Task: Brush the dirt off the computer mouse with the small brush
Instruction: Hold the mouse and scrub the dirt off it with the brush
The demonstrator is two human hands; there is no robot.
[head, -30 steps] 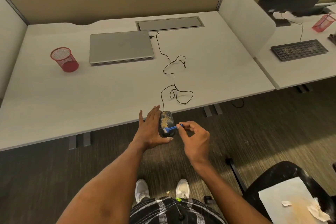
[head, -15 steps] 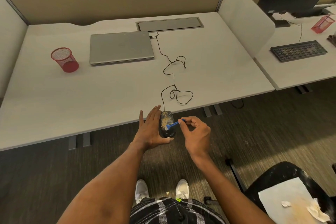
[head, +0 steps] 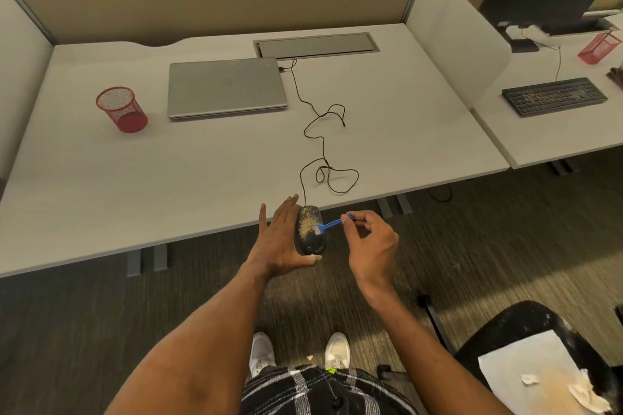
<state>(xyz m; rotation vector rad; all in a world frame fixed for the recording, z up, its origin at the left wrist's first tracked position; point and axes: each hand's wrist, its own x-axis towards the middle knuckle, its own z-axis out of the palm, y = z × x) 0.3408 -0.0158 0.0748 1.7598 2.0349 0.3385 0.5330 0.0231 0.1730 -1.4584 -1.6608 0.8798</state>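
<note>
A black wired computer mouse (head: pixel 309 230) with tan dirt on its top is held just off the near edge of the white desk (head: pixel 202 172), above the floor. My left hand (head: pixel 281 239) cups it from the left and underneath. My right hand (head: pixel 369 241) pinches the handle of a small blue brush (head: pixel 333 223), whose bristle end touches the right side of the dirty patch. The mouse cable (head: pixel 323 145) runs in loops across the desk toward the laptop.
A closed grey laptop (head: pixel 226 91) and a red mesh cup (head: pixel 121 108) sit on the desk. A divider panel (head: pixel 458 34) separates a neighbouring desk with a keyboard (head: pixel 554 96). A black chair (head: pixel 526 340) with a stained paper sheet stands at lower right.
My right hand has lifted slightly and shifted the brush a little up and right along the mouse. The left hand and the mouse stay in place.
</note>
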